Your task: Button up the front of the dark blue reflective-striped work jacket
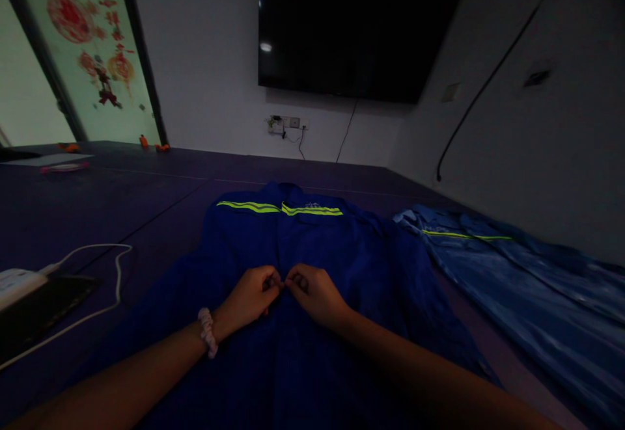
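Observation:
A dark blue work jacket point(364, 267) with yellow-green reflective stripes across the chest lies spread out in front of me, collar away from me. Both my hands meet over its middle front seam, below the stripes. My left hand point(251, 291), with a pale scrunchie point(208, 332) round the wrist, pinches the cloth at the seam. Just beside it, my right hand point(316, 295) pinches the same seam from the other side, fingertips almost touching. Whether a button or another fastener is between the fingertips is too small and dark to tell.
A second, lighter blue garment point(517, 274) with a yellow stripe lies at the right. On the left are a white power strip point(22, 285) and its looping cable point(118, 274). Small orange objects point(163, 148) sit far back on the purple surface point(161, 186), below a wall-mounted screen point(351, 26).

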A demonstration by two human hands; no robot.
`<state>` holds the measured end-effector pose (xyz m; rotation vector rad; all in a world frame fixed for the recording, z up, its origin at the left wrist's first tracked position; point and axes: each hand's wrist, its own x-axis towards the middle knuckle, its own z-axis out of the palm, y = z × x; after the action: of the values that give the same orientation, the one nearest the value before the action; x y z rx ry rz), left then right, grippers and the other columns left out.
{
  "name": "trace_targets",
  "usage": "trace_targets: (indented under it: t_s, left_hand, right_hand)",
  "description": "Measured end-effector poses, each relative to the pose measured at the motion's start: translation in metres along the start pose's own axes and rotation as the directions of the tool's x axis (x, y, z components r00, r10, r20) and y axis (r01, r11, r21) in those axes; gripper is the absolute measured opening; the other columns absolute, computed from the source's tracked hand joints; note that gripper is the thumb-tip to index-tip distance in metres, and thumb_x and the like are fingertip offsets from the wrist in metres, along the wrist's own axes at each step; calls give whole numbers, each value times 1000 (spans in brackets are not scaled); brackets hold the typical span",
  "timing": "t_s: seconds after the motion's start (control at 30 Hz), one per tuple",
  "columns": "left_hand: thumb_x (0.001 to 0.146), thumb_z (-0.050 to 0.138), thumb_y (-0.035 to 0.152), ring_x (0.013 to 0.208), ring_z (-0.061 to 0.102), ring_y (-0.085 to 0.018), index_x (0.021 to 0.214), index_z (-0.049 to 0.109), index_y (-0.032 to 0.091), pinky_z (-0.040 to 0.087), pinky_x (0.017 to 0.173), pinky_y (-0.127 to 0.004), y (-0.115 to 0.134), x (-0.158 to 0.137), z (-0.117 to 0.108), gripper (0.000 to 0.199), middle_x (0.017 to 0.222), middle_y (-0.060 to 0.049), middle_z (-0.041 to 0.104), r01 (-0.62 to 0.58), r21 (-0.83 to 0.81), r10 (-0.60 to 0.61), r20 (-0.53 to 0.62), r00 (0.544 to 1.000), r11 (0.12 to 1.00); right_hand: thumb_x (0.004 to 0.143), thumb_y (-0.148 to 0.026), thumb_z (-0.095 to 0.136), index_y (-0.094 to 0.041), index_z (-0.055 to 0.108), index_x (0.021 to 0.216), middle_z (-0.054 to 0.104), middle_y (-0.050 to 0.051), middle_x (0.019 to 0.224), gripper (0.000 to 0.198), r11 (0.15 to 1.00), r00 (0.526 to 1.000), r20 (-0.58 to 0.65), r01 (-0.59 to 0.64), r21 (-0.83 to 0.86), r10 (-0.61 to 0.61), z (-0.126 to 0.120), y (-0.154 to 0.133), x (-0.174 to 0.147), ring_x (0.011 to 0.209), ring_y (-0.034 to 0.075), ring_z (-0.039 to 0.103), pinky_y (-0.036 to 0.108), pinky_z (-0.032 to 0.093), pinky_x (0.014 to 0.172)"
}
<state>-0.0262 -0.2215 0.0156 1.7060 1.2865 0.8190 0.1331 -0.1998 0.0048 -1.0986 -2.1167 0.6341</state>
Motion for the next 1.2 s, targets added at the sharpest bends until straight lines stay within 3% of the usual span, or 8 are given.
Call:
trace_targets:
  t_s: [1.2]
  left_hand:
    - [76,44,28,32,41,-5,73,49,16,27,33,-14,4,-2,-2,14,45,8,46,1,50,-1,6,1000,999]
  right_hand:
    - [76,-14,52,-17,57,78,57,-3,63,6,1000,1000,-1,29,10,-29,0,-2,-1,52,7,49,17,35,49]
